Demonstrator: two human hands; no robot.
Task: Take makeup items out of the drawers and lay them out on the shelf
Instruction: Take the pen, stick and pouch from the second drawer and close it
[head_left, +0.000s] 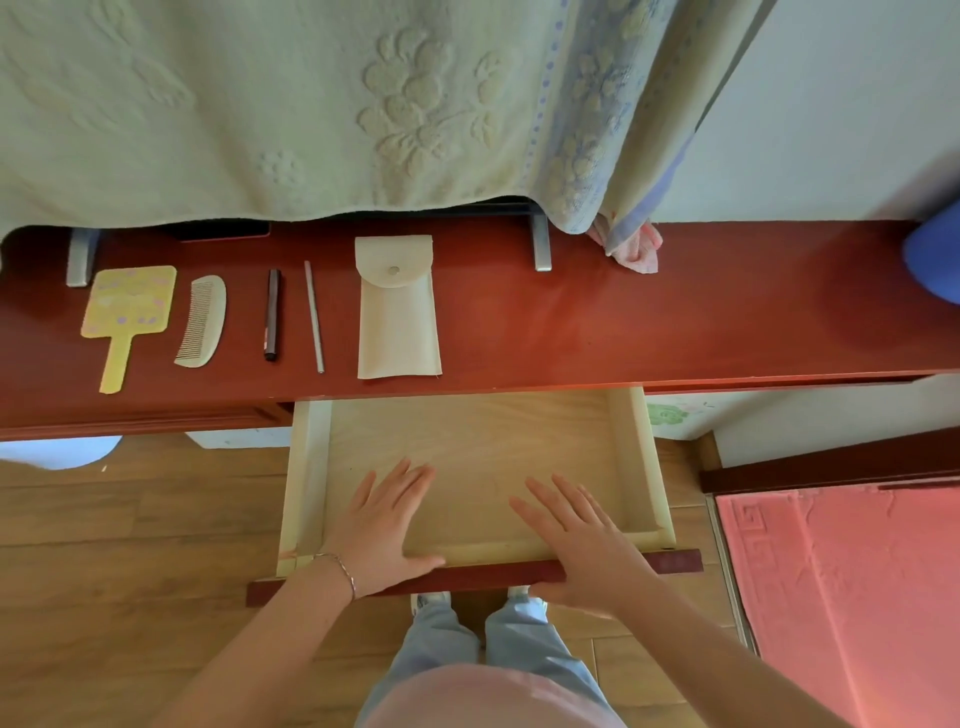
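On the red-brown shelf (571, 322) lie, from left to right, a yellow hand mirror (127, 312), a pale comb (201, 322), a dark pencil (272, 314), a thin silver stick (314, 317) and a cream snap pouch (397, 312). Below it a light wooden drawer (478, 436) stands pulled out, with nothing visible inside. My left hand (382, 525) and my right hand (582, 540) rest flat on the drawer's front edge (488, 571), fingers spread over the inside, holding nothing.
A pale green embossed cloth (311, 104) hangs over the back of the shelf, with metal feet (540, 244) under it. A blue object (935, 254) sits at the shelf's right end. A pink mat (841, 597) lies on the wooden floor at right.
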